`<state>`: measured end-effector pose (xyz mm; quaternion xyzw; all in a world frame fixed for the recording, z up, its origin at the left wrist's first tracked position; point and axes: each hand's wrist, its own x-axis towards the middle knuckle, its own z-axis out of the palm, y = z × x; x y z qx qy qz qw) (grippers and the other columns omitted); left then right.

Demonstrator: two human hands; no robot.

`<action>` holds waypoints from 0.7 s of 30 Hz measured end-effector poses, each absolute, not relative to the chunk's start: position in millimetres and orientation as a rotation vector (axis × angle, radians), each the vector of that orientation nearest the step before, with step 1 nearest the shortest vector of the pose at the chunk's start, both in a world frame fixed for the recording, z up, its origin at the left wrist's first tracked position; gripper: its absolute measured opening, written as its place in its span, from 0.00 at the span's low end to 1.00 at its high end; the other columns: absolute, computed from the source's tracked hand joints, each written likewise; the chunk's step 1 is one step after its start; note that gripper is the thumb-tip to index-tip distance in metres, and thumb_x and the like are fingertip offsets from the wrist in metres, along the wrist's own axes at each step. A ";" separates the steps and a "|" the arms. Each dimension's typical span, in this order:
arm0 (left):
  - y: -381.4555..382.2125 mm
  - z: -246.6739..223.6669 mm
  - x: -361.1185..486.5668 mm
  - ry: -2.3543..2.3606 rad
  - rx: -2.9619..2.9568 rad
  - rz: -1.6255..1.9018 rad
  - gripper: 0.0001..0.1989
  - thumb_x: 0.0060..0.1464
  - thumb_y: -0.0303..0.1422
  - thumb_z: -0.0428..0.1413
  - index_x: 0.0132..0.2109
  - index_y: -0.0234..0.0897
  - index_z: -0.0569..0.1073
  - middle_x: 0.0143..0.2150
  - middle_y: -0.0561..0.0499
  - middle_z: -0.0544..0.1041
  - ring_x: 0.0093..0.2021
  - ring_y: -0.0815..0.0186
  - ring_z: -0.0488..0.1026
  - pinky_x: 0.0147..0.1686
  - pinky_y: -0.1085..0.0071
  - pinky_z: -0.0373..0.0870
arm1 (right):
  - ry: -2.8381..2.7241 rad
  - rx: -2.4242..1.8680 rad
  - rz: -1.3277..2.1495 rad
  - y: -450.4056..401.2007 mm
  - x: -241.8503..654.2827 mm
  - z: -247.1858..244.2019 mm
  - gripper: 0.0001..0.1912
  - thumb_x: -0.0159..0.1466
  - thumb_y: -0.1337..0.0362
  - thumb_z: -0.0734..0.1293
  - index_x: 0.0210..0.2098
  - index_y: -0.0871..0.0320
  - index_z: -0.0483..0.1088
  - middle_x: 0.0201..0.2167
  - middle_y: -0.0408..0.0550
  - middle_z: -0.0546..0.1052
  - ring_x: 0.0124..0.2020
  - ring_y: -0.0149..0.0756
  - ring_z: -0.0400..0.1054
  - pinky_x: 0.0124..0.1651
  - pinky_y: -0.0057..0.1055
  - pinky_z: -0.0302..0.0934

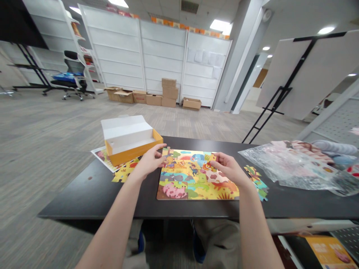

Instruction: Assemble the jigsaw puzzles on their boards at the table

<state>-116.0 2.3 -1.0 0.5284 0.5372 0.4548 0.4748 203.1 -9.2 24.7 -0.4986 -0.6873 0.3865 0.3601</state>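
Observation:
A colourful animal jigsaw puzzle [193,177] lies flat on the black table [101,201], its pieces joined over most of the picture. My left hand [151,160] is at its upper left corner, fingers apart, with the fingertips along the edge and nothing seen in them. At the upper right part of the puzzle, my right hand [226,167] has thumb and fingers closed around a small puzzle piece [213,163]. Loose yellow pieces [123,173] lie left of my left hand, and more loose pieces [259,183] are right of my right forearm.
An open yellow box [131,149] with a white lid stands at the back left, partly on a printed sheet [102,157]. Clear plastic bags [294,164] with soft items cover the right side. Cardboard boxes [169,93] stand on the floor beyond.

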 end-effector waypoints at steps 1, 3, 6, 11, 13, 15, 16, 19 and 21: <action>3.4 -2.6 -116.9 1.333 1.322 1.089 0.34 0.44 0.36 0.65 0.59 0.39 0.69 0.26 0.61 0.69 0.30 0.64 0.79 0.37 0.65 0.79 | -1.773 -1.283 0.996 -9.2 203.3 24.3 0.22 0.59 0.43 0.71 0.36 0.56 0.69 0.24 0.40 0.66 0.24 0.30 0.61 0.22 0.26 0.51; 6.4 -6.1 -119.5 1.389 1.415 1.033 0.30 0.44 0.38 0.64 0.56 0.37 0.73 0.25 0.59 0.71 0.30 0.63 0.78 0.35 0.65 0.78 | -1.773 -1.284 0.996 -9.5 203.4 23.8 0.22 0.59 0.43 0.71 0.37 0.56 0.70 0.24 0.40 0.66 0.24 0.30 0.61 0.22 0.26 0.51; 10.5 -11.2 -123.1 1.502 1.605 0.964 0.26 0.44 0.39 0.63 0.52 0.36 0.76 0.25 0.54 0.77 0.30 0.60 0.78 0.34 0.66 0.75 | -1.768 -1.281 1.000 -9.9 203.2 24.2 0.22 0.59 0.44 0.71 0.37 0.56 0.70 0.24 0.39 0.65 0.24 0.29 0.60 0.22 0.26 0.51; 13.9 -18.0 -121.8 1.643 1.776 0.900 0.22 0.47 0.35 0.60 0.51 0.36 0.75 0.29 0.50 0.82 0.33 0.57 0.79 0.37 0.65 0.73 | -1.773 -1.264 1.000 -9.4 203.0 24.7 0.22 0.58 0.44 0.71 0.36 0.56 0.70 0.24 0.38 0.63 0.23 0.28 0.59 0.22 0.26 0.51; 14.6 -19.7 -120.4 1.688 1.839 0.844 0.20 0.48 0.35 0.59 0.49 0.36 0.77 0.31 0.48 0.82 0.34 0.57 0.80 0.37 0.66 0.73 | -1.775 -1.259 1.000 -9.0 203.0 24.2 0.22 0.58 0.44 0.71 0.36 0.57 0.70 0.24 0.38 0.63 0.23 0.29 0.58 0.22 0.26 0.51; 14.9 -20.5 -119.6 1.740 1.922 0.781 0.18 0.48 0.36 0.59 0.47 0.36 0.79 0.34 0.45 0.82 0.35 0.56 0.79 0.38 0.66 0.73 | -1.775 -1.257 0.999 -8.8 203.0 23.7 0.22 0.58 0.44 0.71 0.37 0.57 0.70 0.23 0.38 0.63 0.23 0.29 0.59 0.22 0.26 0.51; 14.9 -20.6 -119.6 1.762 1.962 0.751 0.17 0.48 0.36 0.60 0.46 0.36 0.80 0.36 0.44 0.82 0.35 0.56 0.79 0.38 0.66 0.73 | -1.774 -1.259 0.997 -8.8 203.0 23.4 0.22 0.58 0.44 0.71 0.37 0.57 0.70 0.23 0.38 0.63 0.23 0.29 0.59 0.22 0.26 0.51; 14.2 -20.2 -119.8 1.791 2.047 0.690 0.17 0.49 0.37 0.60 0.45 0.37 0.82 0.41 0.42 0.82 0.37 0.55 0.79 0.41 0.65 0.72 | -1.772 -1.267 0.996 -8.8 202.8 23.2 0.22 0.59 0.43 0.71 0.37 0.57 0.70 0.24 0.39 0.65 0.23 0.29 0.59 0.22 0.26 0.51; 13.3 -19.4 -119.9 1.773 2.077 0.666 0.18 0.50 0.37 0.59 0.47 0.37 0.82 0.44 0.41 0.82 0.38 0.55 0.78 0.41 0.64 0.72 | -1.775 -1.271 0.999 -8.7 202.9 23.1 0.22 0.59 0.44 0.71 0.37 0.57 0.70 0.24 0.40 0.66 0.23 0.30 0.60 0.22 0.26 0.51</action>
